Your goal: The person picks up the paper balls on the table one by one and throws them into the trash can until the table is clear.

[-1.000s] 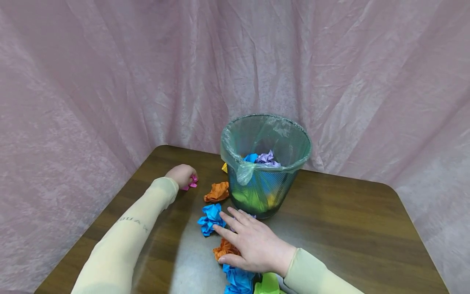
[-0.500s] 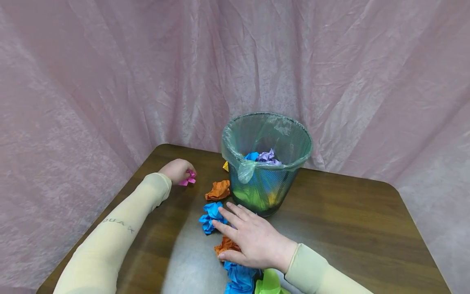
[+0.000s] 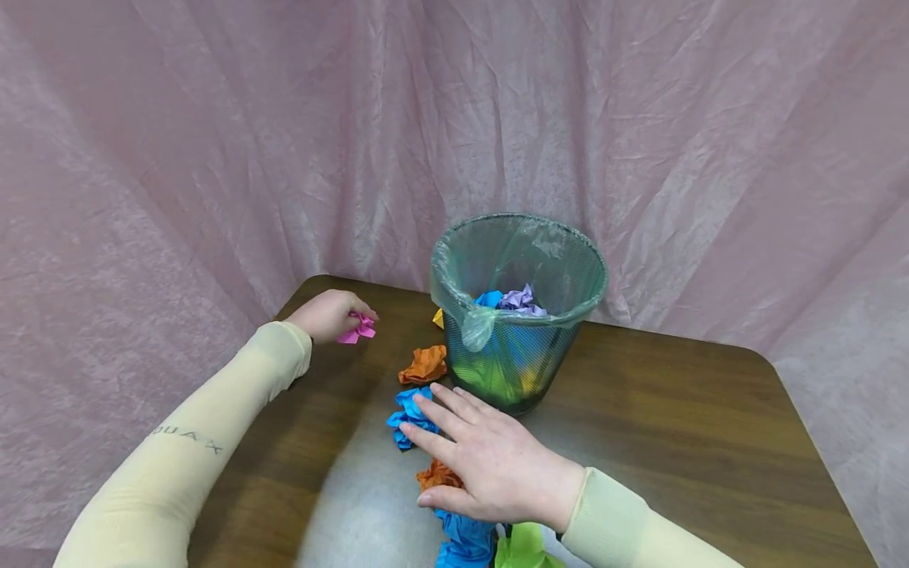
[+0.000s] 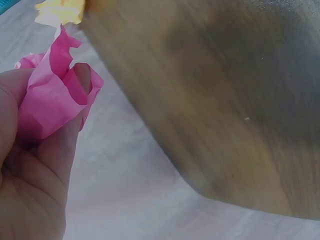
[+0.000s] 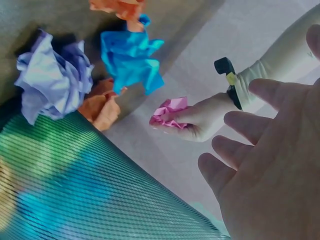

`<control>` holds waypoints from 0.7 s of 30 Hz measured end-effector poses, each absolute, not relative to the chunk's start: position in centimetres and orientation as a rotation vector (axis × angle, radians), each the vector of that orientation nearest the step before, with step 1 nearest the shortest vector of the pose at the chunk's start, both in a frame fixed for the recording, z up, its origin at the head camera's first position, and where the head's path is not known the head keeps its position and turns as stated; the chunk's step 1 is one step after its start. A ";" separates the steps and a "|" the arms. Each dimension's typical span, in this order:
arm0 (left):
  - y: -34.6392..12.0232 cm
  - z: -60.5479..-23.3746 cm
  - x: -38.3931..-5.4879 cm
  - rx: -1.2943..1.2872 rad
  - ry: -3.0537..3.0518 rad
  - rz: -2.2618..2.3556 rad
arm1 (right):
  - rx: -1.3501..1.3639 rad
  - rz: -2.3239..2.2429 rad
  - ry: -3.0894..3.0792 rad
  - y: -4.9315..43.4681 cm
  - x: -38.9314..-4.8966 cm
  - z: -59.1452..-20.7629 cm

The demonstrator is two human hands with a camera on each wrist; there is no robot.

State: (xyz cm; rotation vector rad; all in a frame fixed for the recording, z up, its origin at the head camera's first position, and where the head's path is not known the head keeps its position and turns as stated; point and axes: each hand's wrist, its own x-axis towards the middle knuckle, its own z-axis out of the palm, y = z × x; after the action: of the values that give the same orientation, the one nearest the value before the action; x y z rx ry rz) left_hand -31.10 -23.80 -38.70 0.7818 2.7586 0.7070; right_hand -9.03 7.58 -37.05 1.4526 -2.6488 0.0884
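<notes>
My left hand [image 3: 328, 315] pinches a crumpled pink paper ball [image 3: 360, 327] between thumb and fingers, over the far left of the table. In the left wrist view the crumpled pink sheet [image 4: 52, 102] shows wrapped by the thumb and fingertips. Palm down with fingers spread, my right hand [image 3: 504, 465] hovers in front of the mesh bin [image 3: 561, 355], holding nothing. Its fingertips overlap a blue paper ball [image 3: 408, 414], and its thumb overlaps an orange paper ball [image 3: 436, 476]. A lilac paper ball [image 5: 52, 80], hidden by this hand in the head view, lies beside the bin.
Another orange paper ball [image 3: 424, 365] lies left of the bin, with a yellow one [image 3: 438, 319] partly behind it. Blue [image 3: 465, 540] and green paper [image 3: 525, 548] lie at the near edge. Lined with a thin green bag, the bin holds several paper balls. A pink curtain [image 3: 398, 142] hangs behind.
My left hand has moved back and to the left with the pink paper ball, its forearm swinging left. The right hand has stayed nearly in place, fingers spread.
</notes>
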 end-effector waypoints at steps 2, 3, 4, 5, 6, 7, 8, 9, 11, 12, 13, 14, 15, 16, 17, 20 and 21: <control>-23.9 -38.0 -30.7 0.761 2.749 0.731 | 1.458 0.085 -2.636 7.6 -8.9 -36.4; -23.9 -37.7 -30.5 0.758 2.753 0.735 | 1.461 0.084 -2.632 7.6 -8.9 -36.2; -23.9 -37.4 -30.3 0.762 2.757 0.742 | 1.463 0.086 -2.624 7.6 -8.8 -35.9; -23.9 -37.1 -30.2 0.762 2.759 0.755 | 1.466 0.094 -2.624 7.6 -8.8 -35.6; -23.9 -36.9 -30.0 0.768 2.756 0.771 | 1.466 0.099 -2.625 7.6 -8.8 -35.3; -23.9 -36.6 -29.9 0.772 2.753 0.792 | 1.466 0.102 -2.623 7.6 -8.7 -35.0; -23.9 -36.4 -29.8 0.777 2.753 0.808 | 1.465 0.105 -2.621 7.6 -8.7 -34.7; -23.9 -36.2 -29.6 0.777 2.751 0.825 | 1.464 0.109 -2.620 7.7 -8.7 -34.4; -23.9 -35.7 -29.4 0.784 2.749 0.850 | 1.460 0.120 -2.622 7.8 -8.6 -33.7; -23.9 -35.4 -29.3 0.786 2.746 0.860 | 1.458 0.119 -2.620 7.8 -8.6 -33.4; -23.9 -35.1 -29.2 0.783 2.741 0.871 | 1.456 0.120 -2.617 7.8 -8.6 -33.0; -23.8 -34.8 -29.1 0.781 2.733 0.882 | 1.455 0.122 -2.615 7.9 -8.6 -32.7; -23.8 -34.4 -29.0 0.773 2.723 0.897 | 1.455 0.120 -2.609 7.9 -8.7 -32.3; -23.8 -34.0 -28.9 0.777 2.718 0.903 | 1.455 0.117 -2.601 8.0 -8.7 -32.0; -23.7 -33.6 -28.8 0.783 2.717 0.904 | 1.455 0.116 -2.589 8.1 -8.7 -31.6; -23.6 -32.4 -28.5 0.795 2.716 0.915 | 1.451 0.106 -2.555 8.3 -8.8 -30.4; -23.6 -32.0 -28.5 0.807 2.725 0.908 | 1.450 0.101 -2.545 8.4 -8.8 -30.0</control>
State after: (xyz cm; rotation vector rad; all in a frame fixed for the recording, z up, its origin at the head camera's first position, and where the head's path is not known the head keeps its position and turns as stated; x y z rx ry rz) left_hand -28.47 -23.59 -31.97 0.8069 2.7251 0.9084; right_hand -8.80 8.35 -30.04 1.4495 -2.5446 0.1009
